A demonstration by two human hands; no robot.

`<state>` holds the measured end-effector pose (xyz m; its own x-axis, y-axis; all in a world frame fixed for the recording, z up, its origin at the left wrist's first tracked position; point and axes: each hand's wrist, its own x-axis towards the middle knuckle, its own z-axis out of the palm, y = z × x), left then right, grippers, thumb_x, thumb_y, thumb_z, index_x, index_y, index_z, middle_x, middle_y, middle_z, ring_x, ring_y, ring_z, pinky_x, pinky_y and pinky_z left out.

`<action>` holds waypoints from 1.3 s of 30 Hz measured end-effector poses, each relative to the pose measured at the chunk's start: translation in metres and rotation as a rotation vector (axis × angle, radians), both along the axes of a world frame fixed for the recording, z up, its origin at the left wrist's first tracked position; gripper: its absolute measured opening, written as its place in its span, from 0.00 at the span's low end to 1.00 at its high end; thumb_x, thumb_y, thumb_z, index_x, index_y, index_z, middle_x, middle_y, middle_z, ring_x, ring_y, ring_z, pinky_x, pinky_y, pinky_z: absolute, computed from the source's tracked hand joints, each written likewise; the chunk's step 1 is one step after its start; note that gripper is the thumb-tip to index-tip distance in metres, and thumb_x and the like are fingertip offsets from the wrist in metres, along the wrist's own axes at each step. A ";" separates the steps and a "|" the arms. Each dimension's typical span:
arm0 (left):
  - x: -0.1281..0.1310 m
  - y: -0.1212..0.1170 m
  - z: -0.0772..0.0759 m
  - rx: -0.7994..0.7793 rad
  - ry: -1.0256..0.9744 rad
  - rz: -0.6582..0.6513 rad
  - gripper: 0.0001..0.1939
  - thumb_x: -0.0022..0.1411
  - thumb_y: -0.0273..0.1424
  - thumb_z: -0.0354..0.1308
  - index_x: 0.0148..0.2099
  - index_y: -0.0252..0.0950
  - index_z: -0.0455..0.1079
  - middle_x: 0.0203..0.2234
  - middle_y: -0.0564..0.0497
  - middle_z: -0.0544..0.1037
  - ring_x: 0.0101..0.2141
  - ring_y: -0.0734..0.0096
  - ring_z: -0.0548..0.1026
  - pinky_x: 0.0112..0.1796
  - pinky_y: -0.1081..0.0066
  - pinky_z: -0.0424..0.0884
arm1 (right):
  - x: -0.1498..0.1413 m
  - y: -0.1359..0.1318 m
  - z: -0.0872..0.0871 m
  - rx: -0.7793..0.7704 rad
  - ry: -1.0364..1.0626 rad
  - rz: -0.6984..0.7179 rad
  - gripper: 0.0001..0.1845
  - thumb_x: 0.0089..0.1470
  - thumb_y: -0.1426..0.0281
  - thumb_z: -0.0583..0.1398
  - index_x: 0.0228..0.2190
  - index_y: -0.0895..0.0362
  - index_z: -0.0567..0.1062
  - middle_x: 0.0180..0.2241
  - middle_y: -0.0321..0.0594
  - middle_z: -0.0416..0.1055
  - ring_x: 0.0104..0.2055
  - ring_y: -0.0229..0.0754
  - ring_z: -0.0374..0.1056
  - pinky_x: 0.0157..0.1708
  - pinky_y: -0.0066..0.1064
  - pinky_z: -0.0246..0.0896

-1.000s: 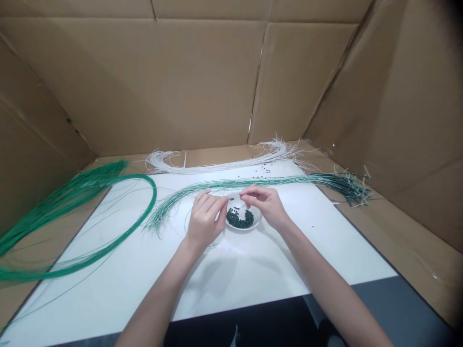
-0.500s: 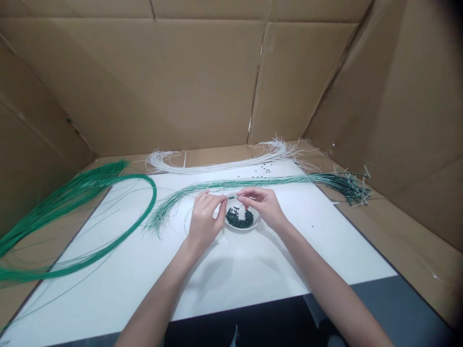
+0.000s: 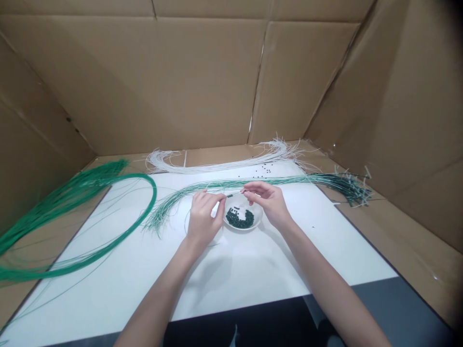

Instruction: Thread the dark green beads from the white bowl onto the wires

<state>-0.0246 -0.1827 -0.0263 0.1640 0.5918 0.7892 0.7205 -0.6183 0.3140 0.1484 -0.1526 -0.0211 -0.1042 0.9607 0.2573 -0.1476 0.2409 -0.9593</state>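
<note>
Two hands [image 3: 205,214] [image 3: 272,202] — dish [image 3: 257,214] of beads [image 3: 240,220] between

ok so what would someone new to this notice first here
Probably the bright green strands at the left, the strongest color in view, looping onto the white tabletop. Next would be the white dish of small dark pieces near the middle, between the left hand and right hand. Behind them, white strands curve along the tabletop's far edge.
</note>
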 end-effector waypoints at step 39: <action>0.001 -0.002 0.002 0.028 -0.018 -0.016 0.05 0.55 0.23 0.52 0.34 0.36 0.67 0.26 0.54 0.75 0.29 0.75 0.70 0.46 0.65 0.62 | 0.001 0.000 -0.003 0.020 0.034 0.038 0.05 0.41 0.72 0.63 0.26 0.55 0.77 0.25 0.36 0.73 0.19 0.30 0.60 0.23 0.27 0.58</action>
<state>-0.0238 -0.1846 -0.0243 0.1586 0.5670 0.8083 0.7049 -0.6382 0.3094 0.1490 -0.1525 -0.0245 -0.1315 0.9509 0.2802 -0.1890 0.2534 -0.9487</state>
